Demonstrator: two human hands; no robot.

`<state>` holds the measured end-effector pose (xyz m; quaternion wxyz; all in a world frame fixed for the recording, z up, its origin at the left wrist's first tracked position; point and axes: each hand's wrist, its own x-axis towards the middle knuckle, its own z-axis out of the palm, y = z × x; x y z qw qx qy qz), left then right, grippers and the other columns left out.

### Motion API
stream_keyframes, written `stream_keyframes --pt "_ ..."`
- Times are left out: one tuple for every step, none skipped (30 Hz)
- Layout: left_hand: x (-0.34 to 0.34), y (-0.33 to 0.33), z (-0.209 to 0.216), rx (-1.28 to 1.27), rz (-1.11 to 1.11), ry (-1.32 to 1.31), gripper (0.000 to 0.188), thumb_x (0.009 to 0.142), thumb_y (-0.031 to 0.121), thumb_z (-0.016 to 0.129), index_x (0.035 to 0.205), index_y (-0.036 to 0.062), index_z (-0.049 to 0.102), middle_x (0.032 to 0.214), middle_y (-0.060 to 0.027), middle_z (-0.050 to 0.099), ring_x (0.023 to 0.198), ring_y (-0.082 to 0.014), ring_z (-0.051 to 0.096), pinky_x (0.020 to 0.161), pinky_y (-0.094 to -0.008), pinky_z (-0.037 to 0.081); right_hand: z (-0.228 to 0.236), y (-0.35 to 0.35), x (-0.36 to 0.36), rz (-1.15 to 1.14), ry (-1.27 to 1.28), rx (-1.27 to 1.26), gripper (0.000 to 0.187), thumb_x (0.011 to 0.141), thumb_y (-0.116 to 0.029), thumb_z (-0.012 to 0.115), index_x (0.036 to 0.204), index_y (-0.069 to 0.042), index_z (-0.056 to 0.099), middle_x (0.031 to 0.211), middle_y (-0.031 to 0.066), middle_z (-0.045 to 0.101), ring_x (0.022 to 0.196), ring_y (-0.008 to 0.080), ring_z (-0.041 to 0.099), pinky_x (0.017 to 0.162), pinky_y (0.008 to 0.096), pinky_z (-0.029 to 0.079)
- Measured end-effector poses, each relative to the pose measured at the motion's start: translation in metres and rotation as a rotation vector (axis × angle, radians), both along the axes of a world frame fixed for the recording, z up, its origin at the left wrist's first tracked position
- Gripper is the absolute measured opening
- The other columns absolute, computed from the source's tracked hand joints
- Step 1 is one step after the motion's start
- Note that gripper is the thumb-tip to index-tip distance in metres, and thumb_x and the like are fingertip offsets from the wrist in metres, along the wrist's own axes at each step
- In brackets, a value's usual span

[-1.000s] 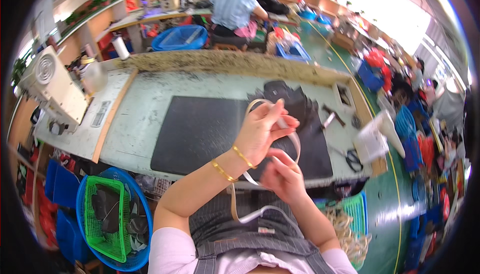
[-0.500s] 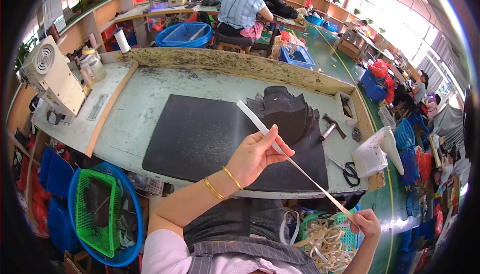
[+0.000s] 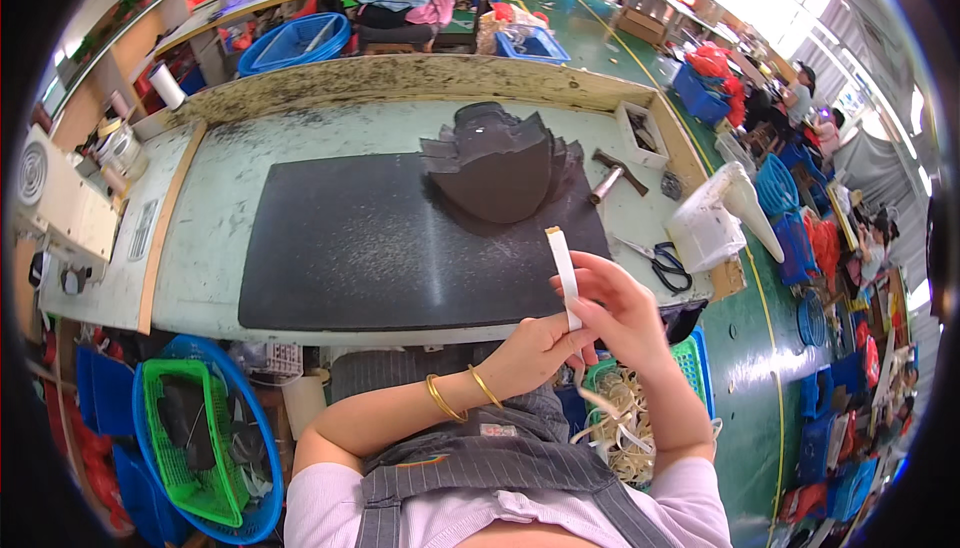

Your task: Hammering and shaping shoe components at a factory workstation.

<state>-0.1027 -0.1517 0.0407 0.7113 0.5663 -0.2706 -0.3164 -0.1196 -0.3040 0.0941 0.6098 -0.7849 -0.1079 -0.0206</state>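
Observation:
Both hands meet above the front edge of the bench, on a narrow white strip point(image 3: 564, 266) whose free end points up. My left hand point(image 3: 535, 356), with two gold bangles on the wrist, is closed around the strip's lower part. My right hand point(image 3: 628, 316) pinches it just above, thumb against the strip and other fingers partly raised. A thin beige length hangs below the hands; whether it is joined to the strip I cannot tell. Beyond them, a fanned stack of dark brown cut pieces point(image 3: 495, 178) lies on a black mat point(image 3: 340, 248).
A hammer point(image 3: 612, 178), black-handled scissors point(image 3: 668, 266) and a white plastic container point(image 3: 708, 218) lie at the bench's right. Below is a green basket point(image 3: 690, 358) of beige strips. Lower left, a blue tub point(image 3: 270, 468) holds another green basket. A cream machine point(image 3: 60, 198) stands far left.
My right hand has come up from the lower right to join my left hand on the strip. The strip, stretched between the hands before, now stands nearly upright. The view has shifted.

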Motion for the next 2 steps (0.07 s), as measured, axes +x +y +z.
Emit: stream_keyframes --pt "-0.002 0.005 0.004 0.107 0.023 -0.081 0.025 0.097 0.023 0.05 0.112 0.0034 0.056 0.097 -0.0098 0.066 0.091 -0.0177 0.065 0.083 -0.0303 0.053 0.003 0.013 0.008 -0.05 0.21 0.071 0.041 0.086 -0.004 0.065 0.124 0.0 0.052 0.103 0.0111 0.066 0.095 0.015 0.064 0.083 0.0275 0.051" --pt "0.001 0.011 0.009 0.219 0.052 -0.167 0.028 0.096 0.025 0.053 0.117 0.0076 0.056 0.101 -0.0102 0.067 0.091 -0.0178 0.066 0.083 -0.0311 0.053 -0.008 0.015 0.015 0.002 0.132 0.189 0.044 0.086 -0.006 0.065 0.128 -0.002 0.05 0.103 0.0115 0.066 0.094 0.0162 0.064 0.082 0.0272 0.051"
